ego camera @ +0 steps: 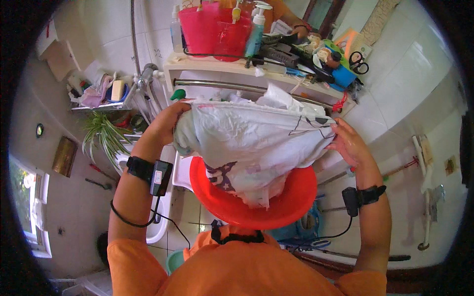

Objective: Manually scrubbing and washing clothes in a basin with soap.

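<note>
A wet-looking white cloth garment (244, 137) with dark printed figures is stretched between my two hands. My left hand (174, 118) grips its upper left edge, where the fabric is bunched. At the upper right edge, my right hand (347, 142) pinches the cloth between thumb and fingers. The lower part of the garment hangs over and into a red plastic basin (255, 220), hiding most of the basin's inside. Whatever else lies in the basin cannot be seen.
Behind the cloth stands a shelf (222, 68) with pink containers (211, 33), a pump bottle (255, 33), scissors (358, 63) and combs. A metal rail (237, 86) runs below. At left are a potted spider plant (102, 137) and a soap bar (117, 90).
</note>
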